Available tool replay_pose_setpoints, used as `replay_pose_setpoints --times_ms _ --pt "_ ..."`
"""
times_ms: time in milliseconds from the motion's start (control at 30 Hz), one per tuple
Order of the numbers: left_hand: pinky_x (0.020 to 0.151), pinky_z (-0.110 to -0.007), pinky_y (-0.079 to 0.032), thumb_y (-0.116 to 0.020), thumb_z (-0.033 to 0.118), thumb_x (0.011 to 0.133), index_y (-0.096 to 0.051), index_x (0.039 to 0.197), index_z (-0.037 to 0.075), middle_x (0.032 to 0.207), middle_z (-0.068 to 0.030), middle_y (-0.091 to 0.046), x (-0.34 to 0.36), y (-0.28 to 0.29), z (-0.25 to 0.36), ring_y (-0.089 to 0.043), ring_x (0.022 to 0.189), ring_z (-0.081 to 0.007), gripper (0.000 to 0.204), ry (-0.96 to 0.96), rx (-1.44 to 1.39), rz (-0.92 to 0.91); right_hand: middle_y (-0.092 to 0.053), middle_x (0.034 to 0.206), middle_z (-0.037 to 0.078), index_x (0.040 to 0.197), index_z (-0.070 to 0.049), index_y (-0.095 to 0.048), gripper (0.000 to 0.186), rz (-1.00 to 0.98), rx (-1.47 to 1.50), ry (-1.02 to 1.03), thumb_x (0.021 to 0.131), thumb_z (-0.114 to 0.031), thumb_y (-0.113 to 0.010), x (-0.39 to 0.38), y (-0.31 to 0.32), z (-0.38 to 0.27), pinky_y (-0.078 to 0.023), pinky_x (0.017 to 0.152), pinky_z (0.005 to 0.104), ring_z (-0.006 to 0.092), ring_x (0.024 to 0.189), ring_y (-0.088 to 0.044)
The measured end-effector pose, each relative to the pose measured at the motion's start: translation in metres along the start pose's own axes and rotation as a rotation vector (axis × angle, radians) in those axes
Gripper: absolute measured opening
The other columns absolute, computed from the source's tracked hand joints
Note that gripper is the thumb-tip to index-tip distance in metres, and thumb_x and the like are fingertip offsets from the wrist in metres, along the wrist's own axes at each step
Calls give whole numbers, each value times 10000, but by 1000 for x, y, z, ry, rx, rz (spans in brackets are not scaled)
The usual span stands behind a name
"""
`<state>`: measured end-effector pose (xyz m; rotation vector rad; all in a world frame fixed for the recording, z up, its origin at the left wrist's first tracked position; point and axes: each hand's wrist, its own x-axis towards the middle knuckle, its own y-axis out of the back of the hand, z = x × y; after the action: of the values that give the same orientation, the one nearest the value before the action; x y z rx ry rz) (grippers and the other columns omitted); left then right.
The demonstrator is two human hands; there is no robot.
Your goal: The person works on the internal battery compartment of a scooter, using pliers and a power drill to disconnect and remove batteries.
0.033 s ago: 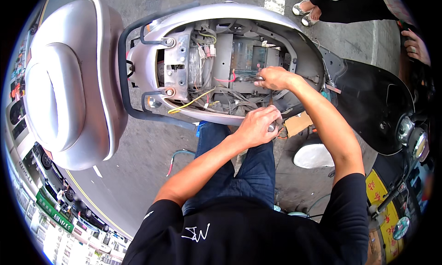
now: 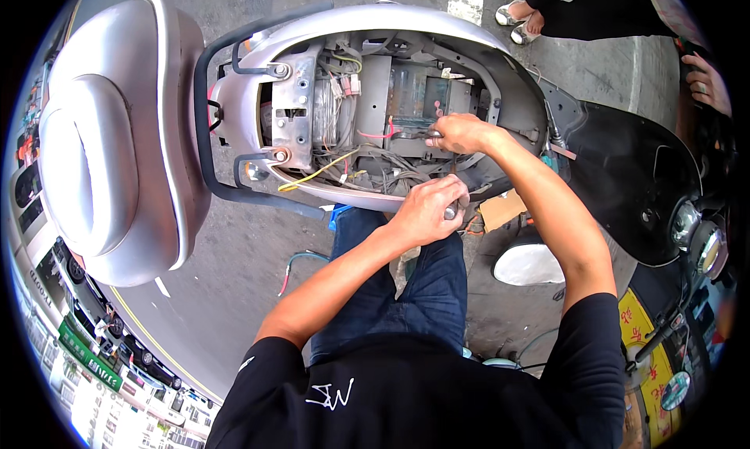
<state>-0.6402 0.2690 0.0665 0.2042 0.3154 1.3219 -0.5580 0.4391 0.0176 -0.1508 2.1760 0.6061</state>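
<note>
- Above the open, wire-filled grey bay (image 2: pixel 367 105) of the silver, curved scooter body (image 2: pixel 367 16), I watch the wearer's right hand (image 2: pixel 459 133) from my remote feed, fingers closed firmly on a slim dark metal tool (image 2: pixel 405 135)
- That tool lies roughly level across the bay, its far end pointing left beside a thin red wire (image 2: pixel 378 134); just above it I see a greenish translucent rectangular block (image 2: pixel 410 94)
- At the near rim of the body, I have the left hand (image 2: pixel 428 208), fingers curled snugly around a round-ended dark cylindrical handle (image 2: pixel 451 212); I cannot tell what it belongs to
- Left of that hand, a loose yellow wire (image 2: pixel 316 174) trails over the rim, and grey cables (image 2: pixel 398 177) lie bundled inside
- Just right of the left hand I make out a flat tan cardboard piece (image 2: pixel 502 210)
- Near the far right edge, I see another person's hand (image 2: pixel 707 86), well apart from the work
</note>
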Motion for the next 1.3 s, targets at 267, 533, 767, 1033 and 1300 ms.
replay_pose_setpoints --times_ms 267,533,767,1033,1300 --pt "707 -362 -502 -642 47 719 -559 853 33 876 -95 -602 15 -9 6 -620 795 -283 158 142 -66 73 -686 885 145 995 -5 -629 406 116 241 8 946 -389 -509 -35 26 60 -469 805 401 301 889 -640" --pt "699 -379 -495 -663 37 682 -547 816 36 856 -91 -598 13 -38 27 -614 796 -303 177 73 -11 24 -681 877 135 986 -13 -626 426 191 219 54 951 -414 -485 -48 33 68 -467 808 409 311 885 -633" --pt "687 -388 -490 -664 31 643 -547 799 49 845 -75 -586 7 -59 34 -596 777 -290 196 -42 54 -54 -681 935 148 1055 -27 -629 443 25 85 130 945 -430 -483 -1 31 40 -460 867 438 336 978 -618" --pt "723 -370 -508 -670 14 675 -552 842 45 881 -84 -615 0 -33 53 -622 816 -278 206 86 -40 197 -672 840 134 975 0 -620 438 280 159 10 941 -420 -501 -13 39 63 -481 781 423 325 835 -638" --pt "796 -405 -462 -744 315 704 -611 793 39 883 -76 -627 64 10 38 -589 875 -268 319 -166 422 28 -653 779 51 937 -10 -625 366 527 630 -127 943 -366 -541 -29 30 81 -478 654 307 135 700 -581"
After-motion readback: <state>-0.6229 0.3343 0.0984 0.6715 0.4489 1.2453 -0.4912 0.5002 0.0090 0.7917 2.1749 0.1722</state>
